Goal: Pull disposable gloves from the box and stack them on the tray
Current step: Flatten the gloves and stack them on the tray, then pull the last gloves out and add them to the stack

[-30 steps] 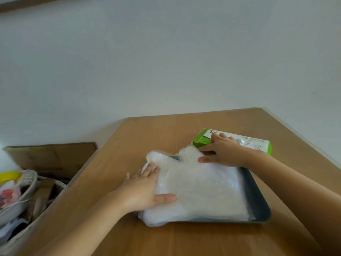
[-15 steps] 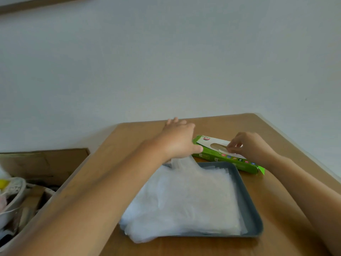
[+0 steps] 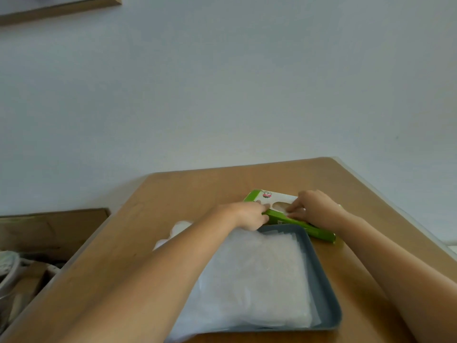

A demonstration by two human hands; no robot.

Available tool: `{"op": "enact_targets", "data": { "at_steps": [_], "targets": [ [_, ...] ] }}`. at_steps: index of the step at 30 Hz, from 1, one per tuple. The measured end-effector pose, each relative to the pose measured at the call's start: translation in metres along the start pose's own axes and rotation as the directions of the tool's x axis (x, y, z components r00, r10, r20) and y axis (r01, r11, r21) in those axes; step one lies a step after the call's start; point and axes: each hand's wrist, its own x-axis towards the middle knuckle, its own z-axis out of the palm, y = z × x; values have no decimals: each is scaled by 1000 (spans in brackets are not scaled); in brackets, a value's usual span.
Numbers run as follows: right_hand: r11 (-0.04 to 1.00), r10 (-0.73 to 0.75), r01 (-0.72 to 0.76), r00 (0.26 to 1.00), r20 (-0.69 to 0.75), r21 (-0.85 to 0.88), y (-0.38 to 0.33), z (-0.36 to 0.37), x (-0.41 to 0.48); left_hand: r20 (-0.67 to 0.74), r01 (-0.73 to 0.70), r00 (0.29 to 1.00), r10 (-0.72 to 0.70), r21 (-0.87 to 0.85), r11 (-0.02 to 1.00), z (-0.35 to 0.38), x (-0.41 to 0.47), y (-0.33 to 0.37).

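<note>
Worktop (image 3: pixel 197 194): smooth matt wood grain. Tray (image 3: pixel 321 276): matt grey, plastic-looking. Gloves (image 3: pixel 259 276): thin translucent film, faintly textured. Box (image 3: pixel 279 220): printed green-and-white card, slight sheen.

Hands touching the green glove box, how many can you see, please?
2: the left hand grips the green glove box at its left end; the right hand touches its top opening.

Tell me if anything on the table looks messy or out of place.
The glove stack is askew: it overhangs the tray on its left and near sides, onto the table, instead of lying inside the rim. The box also sits at an angle to the tray's far edge.
</note>
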Motion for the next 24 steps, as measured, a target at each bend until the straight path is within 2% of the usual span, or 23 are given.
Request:
{"op": "enact_targets", "data": {
  "at_steps": [4,9,14,16,19,20,22,24],
  "targets": [
    [1000,14,-14,997,-75,10,0,4,0,39,-11,999,11,14,1000,4,7,-5],
    [959,89,-25,972,-217,282,7,1,-7,52,-16,999,13,45,999,3,9,-6],
    [882,259,-131,938,-233,452,10,0,-2,64,-33,998,30,49,998,4,9,-7],
    [799,364,-172,901,-237,576,13,1,1,70,-40,997,37,47,998,5,10,-8],
    [561,550,-149,802,-232,815,17,1,2,71,-46,997,43,40,998,5,11,-9],
    [548,569,-130,782,-255,826,17,1,2,70,-49,996,46,38,998,5,12,-9],
    [614,500,-97,815,-292,783,14,-1,2,67,-52,997,49,44,998,5,11,-9],
    [770,364,-131,894,-260,625,9,0,-2,60,-52,997,49,43,998,5,13,-9]
  ]
}}
